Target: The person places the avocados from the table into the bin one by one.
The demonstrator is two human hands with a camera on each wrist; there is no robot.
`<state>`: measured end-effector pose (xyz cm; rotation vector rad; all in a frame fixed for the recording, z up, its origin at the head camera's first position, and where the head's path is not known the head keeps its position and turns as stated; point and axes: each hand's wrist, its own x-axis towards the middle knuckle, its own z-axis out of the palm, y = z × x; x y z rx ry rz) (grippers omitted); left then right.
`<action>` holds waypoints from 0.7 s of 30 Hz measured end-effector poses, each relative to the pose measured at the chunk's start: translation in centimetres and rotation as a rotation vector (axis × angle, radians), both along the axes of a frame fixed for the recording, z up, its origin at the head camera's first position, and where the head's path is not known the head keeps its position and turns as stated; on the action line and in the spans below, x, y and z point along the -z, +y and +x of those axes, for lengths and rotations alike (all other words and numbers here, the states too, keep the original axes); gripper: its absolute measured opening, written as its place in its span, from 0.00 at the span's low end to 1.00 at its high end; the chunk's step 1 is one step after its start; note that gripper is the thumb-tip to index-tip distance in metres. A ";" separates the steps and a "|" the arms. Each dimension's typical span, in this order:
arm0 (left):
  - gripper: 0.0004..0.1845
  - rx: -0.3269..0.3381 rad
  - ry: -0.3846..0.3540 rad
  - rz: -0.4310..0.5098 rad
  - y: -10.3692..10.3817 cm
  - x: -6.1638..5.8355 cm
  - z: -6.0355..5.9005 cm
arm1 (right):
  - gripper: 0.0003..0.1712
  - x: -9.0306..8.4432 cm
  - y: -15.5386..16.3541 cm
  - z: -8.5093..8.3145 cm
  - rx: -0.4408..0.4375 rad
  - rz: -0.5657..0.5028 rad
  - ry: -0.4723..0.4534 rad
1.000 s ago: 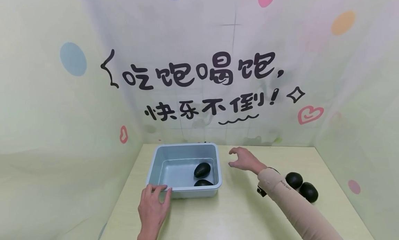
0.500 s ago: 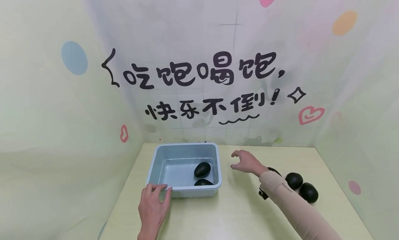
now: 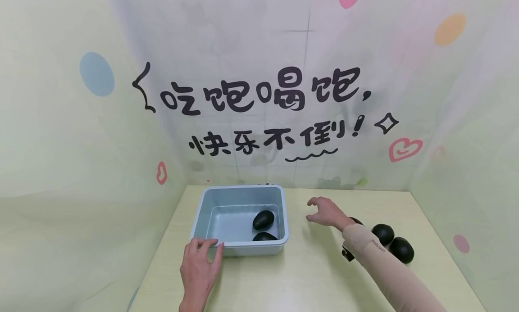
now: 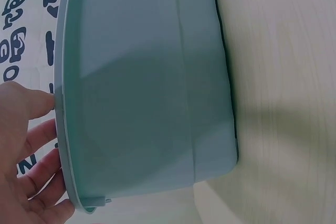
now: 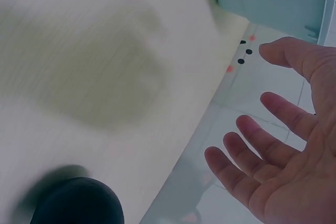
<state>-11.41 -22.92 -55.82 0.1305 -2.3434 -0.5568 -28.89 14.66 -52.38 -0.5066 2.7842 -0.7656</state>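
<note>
In the head view, a pale blue plastic tub [image 3: 239, 250] stands at the left of the table. Two dark, egg-shaped avocados, one of them fully visible [image 3: 263, 219], lie at its right side; the front wall partly hides the other [image 3: 265, 237]. My left hand [image 3: 199, 269] rests its fingertips on the tub's front rim near the left corner, also seen in the left wrist view. My right hand [image 3: 326, 211] hovers to the right of the tub, holding nothing. Its thumb and fingers are spread apart in the right wrist view.
On the right of the table [image 3: 279, 285] two more dark avocados, a farther one [image 3: 383, 234] and a nearer one [image 3: 402, 250], sit side by side. Another [image 3: 357, 221] is mostly hidden behind my right wrist. A printed cloth backdrop [image 3: 284, 177] borders the table behind and on both sides.
My right hand has drifted right, away from the tub, with its fingers still spread. The left hand, tub and avocados stay in place.
</note>
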 end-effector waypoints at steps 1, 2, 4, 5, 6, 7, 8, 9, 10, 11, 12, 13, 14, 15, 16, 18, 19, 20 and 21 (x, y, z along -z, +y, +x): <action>0.10 0.000 0.000 0.000 0.0 0.0 0.0 | 0.30 0.1 0.1 0.0 -0.002 0.002 0.003; 0.10 -0.001 -0.001 0.000 0.0 -0.1 0.0 | 0.30 0.1 0.3 0.0 0.002 0.000 0.001; 0.10 -0.002 -0.005 0.002 0.0 -0.1 0.0 | 0.30 0.3 0.6 0.0 0.008 -0.005 -0.009; 0.10 -0.003 -0.007 0.002 0.0 -0.1 0.0 | 0.30 0.4 0.7 0.0 0.011 -0.007 -0.013; 0.10 -0.003 -0.010 0.002 0.0 -0.2 0.0 | 0.30 0.4 0.9 0.0 0.015 -0.009 -0.017; 0.10 -0.005 -0.013 0.003 0.0 -0.1 0.1 | 0.31 0.6 1.0 0.1 0.022 -0.012 -0.026; 0.10 -0.005 -0.015 0.003 0.0 0.0 0.1 | 0.31 0.7 1.1 0.2 0.034 -0.018 -0.039; 0.10 -0.004 -0.015 0.004 0.0 0.0 0.2 | 0.31 0.8 1.2 0.2 0.040 -0.020 -0.045; 0.10 -0.003 -0.014 0.004 0.0 0.1 0.2 | 0.31 0.9 1.3 0.2 0.045 -0.019 -0.048; 0.10 -0.002 -0.012 0.003 0.0 0.1 0.2 | 0.31 1.0 1.5 0.2 0.048 -0.019 -0.051; 0.10 -0.001 -0.009 0.003 0.0 0.1 0.3 | 0.31 1.1 1.6 0.2 0.055 -0.021 -0.056; 0.10 0.000 -0.005 0.002 0.0 0.1 0.3 | 0.31 1.2 1.7 0.2 0.059 -0.022 -0.057; 0.10 0.002 0.000 0.001 0.0 0.2 0.3 | 0.31 1.3 1.9 0.1 0.057 -0.016 -0.050; 0.10 0.002 0.003 0.000 -0.1 0.2 0.2 | 0.31 1.4 2.0 0.2 0.056 -0.009 -0.043; 0.10 0.002 0.005 0.000 -0.1 0.2 0.2 | 0.31 1.4 2.1 0.1 0.055 -0.002 -0.035; 0.10 0.003 0.008 0.003 -0.1 0.3 0.2 | 0.31 1.4 2.4 0.1 0.057 0.004 -0.028; 0.10 0.003 0.008 0.004 -0.2 0.3 0.2 | 0.31 1.4 2.5 0.2 0.055 0.009 -0.021; 0.10 0.003 0.006 0.007 -0.2 0.4 0.2 | 0.31 1.5 2.6 0.3 0.057 0.011 -0.021; 0.10 0.003 0.003 0.009 -0.2 0.4 0.3 | 0.31 1.4 2.7 0.4 0.057 0.016 -0.020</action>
